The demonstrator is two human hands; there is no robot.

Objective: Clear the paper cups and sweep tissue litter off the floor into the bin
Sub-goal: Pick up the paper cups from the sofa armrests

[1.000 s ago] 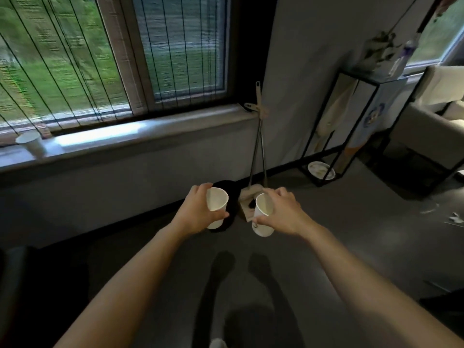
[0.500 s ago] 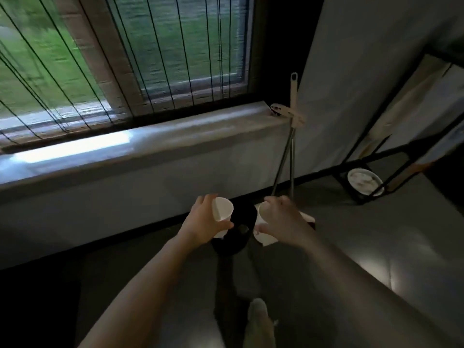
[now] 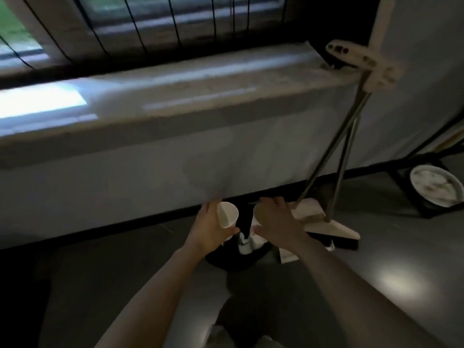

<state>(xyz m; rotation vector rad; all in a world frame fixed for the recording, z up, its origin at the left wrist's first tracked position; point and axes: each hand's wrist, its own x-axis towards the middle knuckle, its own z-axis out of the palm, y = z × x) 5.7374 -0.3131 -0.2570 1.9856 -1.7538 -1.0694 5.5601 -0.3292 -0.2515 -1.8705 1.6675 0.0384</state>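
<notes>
I am looking down at both hands reaching over the black bin, which is standing on the floor below the windowsill. The left hand is gripping a white paper cup, its mouth tilting up toward me. The right hand is curling round a second paper cup and hiding most of it. Both cups are hanging just above the bin's opening. Just right of the bin, a beige broom and dustpan are leaning their long handles on the sill's corner.

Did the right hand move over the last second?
Yes. The right hand shifted left toward the black bin: before it overlapped the broom and dustpan set, now it hangs over the bin's right side, left of that set.
</notes>
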